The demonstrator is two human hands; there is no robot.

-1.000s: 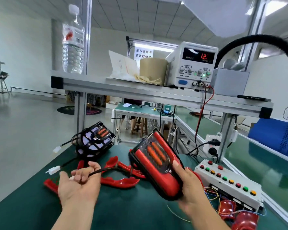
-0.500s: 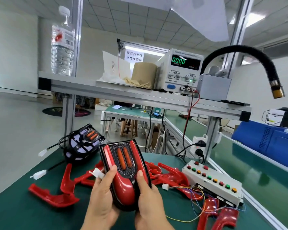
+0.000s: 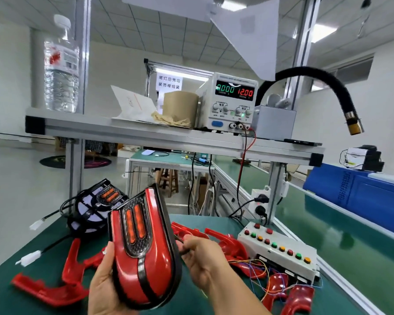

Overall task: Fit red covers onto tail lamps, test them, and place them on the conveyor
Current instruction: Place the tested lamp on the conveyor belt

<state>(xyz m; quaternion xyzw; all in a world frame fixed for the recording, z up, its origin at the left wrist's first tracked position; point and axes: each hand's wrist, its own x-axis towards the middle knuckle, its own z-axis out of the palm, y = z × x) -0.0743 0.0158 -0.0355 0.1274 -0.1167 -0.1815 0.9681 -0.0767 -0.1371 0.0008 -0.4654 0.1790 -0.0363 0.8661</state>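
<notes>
Tail lamp stands upright above the table, gripped by the curled fingers of the left hand while the right hand pinches its cable, so a sharp tug might wrench the lamp loose.

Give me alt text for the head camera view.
A left hand holds up a red-covered tail lamp while the right hand pinches a dark wire beside it. Loose red covers lie on the green table, with a button box at right and a power supply on the shelf above.
</notes>
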